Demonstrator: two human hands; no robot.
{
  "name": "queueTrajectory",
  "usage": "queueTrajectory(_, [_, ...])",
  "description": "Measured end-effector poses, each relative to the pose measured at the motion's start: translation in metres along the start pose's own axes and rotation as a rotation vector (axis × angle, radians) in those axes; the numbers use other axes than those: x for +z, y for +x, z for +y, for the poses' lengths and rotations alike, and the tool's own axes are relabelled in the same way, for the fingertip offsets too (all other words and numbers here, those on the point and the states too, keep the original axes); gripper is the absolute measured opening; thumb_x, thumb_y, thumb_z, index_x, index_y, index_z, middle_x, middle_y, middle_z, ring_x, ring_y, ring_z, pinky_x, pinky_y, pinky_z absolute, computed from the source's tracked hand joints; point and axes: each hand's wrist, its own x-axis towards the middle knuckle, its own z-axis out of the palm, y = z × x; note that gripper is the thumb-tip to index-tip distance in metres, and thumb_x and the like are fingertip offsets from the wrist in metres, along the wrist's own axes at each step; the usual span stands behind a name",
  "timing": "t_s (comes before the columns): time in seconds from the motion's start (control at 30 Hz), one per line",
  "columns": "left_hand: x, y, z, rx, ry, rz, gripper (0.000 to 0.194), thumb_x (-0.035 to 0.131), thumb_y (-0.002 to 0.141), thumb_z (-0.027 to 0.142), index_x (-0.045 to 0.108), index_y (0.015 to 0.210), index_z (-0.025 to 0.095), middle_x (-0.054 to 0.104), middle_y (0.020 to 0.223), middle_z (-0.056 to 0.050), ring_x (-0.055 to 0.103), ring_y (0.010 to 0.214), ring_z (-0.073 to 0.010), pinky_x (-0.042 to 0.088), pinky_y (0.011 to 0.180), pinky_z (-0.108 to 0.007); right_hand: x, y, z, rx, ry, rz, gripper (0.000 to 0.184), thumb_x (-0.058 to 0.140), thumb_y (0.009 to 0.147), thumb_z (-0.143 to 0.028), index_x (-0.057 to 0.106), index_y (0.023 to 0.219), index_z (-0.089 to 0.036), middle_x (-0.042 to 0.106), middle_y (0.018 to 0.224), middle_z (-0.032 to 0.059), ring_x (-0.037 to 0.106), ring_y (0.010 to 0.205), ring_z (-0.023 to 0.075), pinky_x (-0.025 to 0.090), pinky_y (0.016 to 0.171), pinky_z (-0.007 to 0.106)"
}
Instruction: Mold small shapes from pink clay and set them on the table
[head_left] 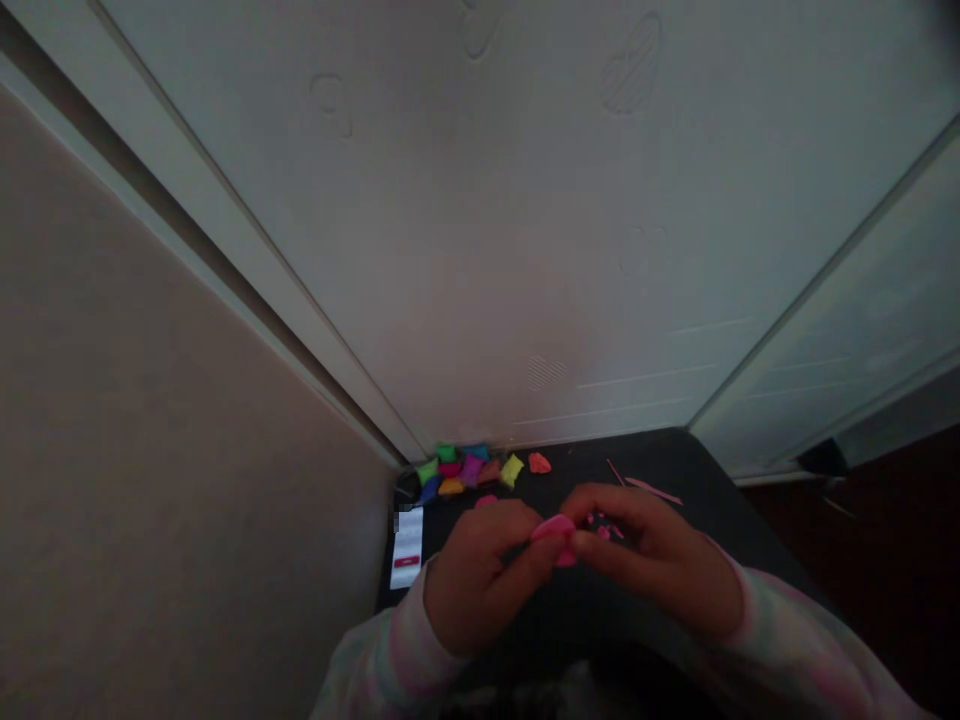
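Observation:
A bright pink piece of modelling clay is pinched between my two hands above the dark table. My left hand grips its left side, thumb against the near face. At the right edge of the clay, my right hand presses with thumb and forefinger. Another pink lump lies just behind my left hand, partly covered by it. Small pink bits are scattered behind my right hand's fingers. The fingertips hide part of the held clay.
Several coloured clay packets are bunched at the back left of the dark table. Nearby lie an orange-red lump and thin pink strips. A lit phone rests at the left edge. Pale panels rise behind.

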Motion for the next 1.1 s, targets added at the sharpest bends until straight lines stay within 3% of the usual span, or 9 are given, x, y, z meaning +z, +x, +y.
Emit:
queueTrajectory(0.17, [0.007, -0.009, 0.001, -0.035, -0.135, 0.126, 0.035, 0.041, 0.084, 0.03, 0.054, 0.056, 0.014, 0.049, 0.055, 0.001, 0.047, 0.055, -0.0088, 0.034, 0.056, -0.021, 0.008, -0.006, -0.002, -0.044, 0.077, 0.019, 0.017, 0.046, 0.083, -0.029, 0.057, 0.079, -0.018, 0.06, 0.071, 0.0009, 0.055, 0.067, 0.0128, 0.042, 0.062, 0.023])
queueTrajectory(0.37, [0.019, -0.017, 0.004, -0.11, -0.174, 0.201, 0.032, 0.039, 0.085, 0.031, 0.052, 0.06, 0.016, 0.045, 0.057, 0.003, 0.043, 0.055, -0.0088, 0.032, 0.054, -0.022, 0.017, -0.012, -0.007, -0.099, -0.015, 0.077, 0.02, 0.042, 0.085, -0.028, 0.056, 0.073, -0.02, 0.061, 0.067, 0.0008, 0.056, 0.065, 0.0131, 0.042, 0.061, 0.023])
queueTrajectory(0.53, [0.022, -0.02, 0.006, -0.128, -0.236, 0.188, 0.036, 0.033, 0.086, 0.035, 0.051, 0.061, 0.016, 0.044, 0.058, 0.002, 0.042, 0.054, -0.0091, 0.032, 0.053, -0.022, 0.019, -0.017, -0.005, -0.107, -0.111, 0.112, 0.023, 0.042, 0.084, -0.028, 0.057, 0.069, -0.021, 0.059, 0.062, 0.001, 0.054, 0.059, 0.0134, 0.041, 0.056, 0.024])
queueTrajectory(0.67, [0.019, -0.021, 0.007, -0.118, -0.191, 0.165, 0.032, 0.039, 0.084, 0.033, 0.048, 0.058, 0.016, 0.041, 0.055, 0.003, 0.039, 0.052, -0.0086, 0.031, 0.052, -0.022, 0.017, -0.019, -0.004, -0.082, -0.106, 0.076, 0.025, 0.042, 0.084, -0.027, 0.056, 0.065, -0.019, 0.056, 0.059, -0.0004, 0.051, 0.056, 0.0119, 0.039, 0.053, 0.023])
queueTrajectory(0.87, [0.017, -0.021, 0.011, -0.061, -0.163, 0.095, 0.029, 0.039, 0.082, 0.025, 0.04, 0.054, 0.017, 0.036, 0.052, 0.004, 0.036, 0.049, -0.0082, 0.028, 0.05, -0.023, 0.018, -0.019, -0.002, -0.045, 0.043, 0.083, 0.031, 0.041, 0.084, -0.035, 0.055, 0.062, -0.019, 0.051, 0.056, -0.0006, 0.049, 0.056, 0.0123, 0.038, 0.054, 0.024])
queueTrajectory(1.1, [0.02, -0.021, 0.005, -0.02, -0.32, -0.009, 0.029, 0.041, 0.081, 0.024, 0.044, 0.054, 0.016, 0.038, 0.055, 0.003, 0.035, 0.05, -0.0081, 0.029, 0.05, -0.022, 0.02, -0.016, 0.005, -0.001, 0.304, -0.087, 0.035, 0.041, 0.084, -0.034, 0.043, 0.054, -0.017, 0.036, 0.052, -0.005, 0.035, 0.049, 0.0079, 0.029, 0.047, 0.022])
